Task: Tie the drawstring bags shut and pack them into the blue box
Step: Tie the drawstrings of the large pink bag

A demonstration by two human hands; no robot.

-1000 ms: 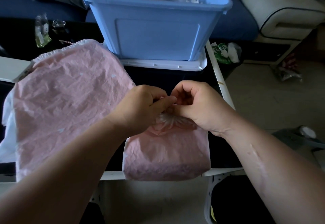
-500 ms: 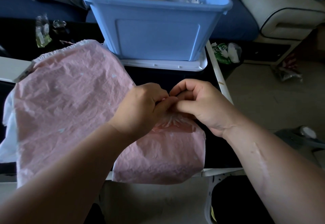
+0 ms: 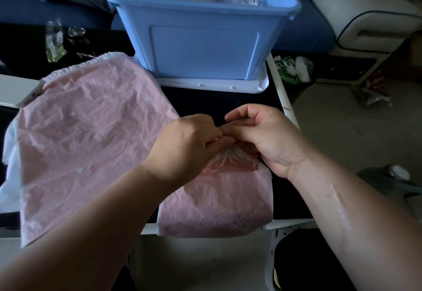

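Note:
A small pink drawstring bag lies on the dark table near its front edge, its mouth gathered into pleats. My left hand and my right hand meet just above that gathered mouth, both with fingers curled and pinching the bag's drawstring; the string itself is mostly hidden by my fingers. A pile of larger pink bags lies flat to the left. The blue box stands behind on a white lid, with pale bags inside it.
Small packets and a glass item sit at the table's back left. A green-and-white wrapper lies right of the table. The table's white edge runs along the right, with floor beyond. A white armchair stands at the back right.
The small bag has shifted slightly right and back on the table. My hands have stayed together at its gathered mouth, working the drawstring, with fingers changing position a little.

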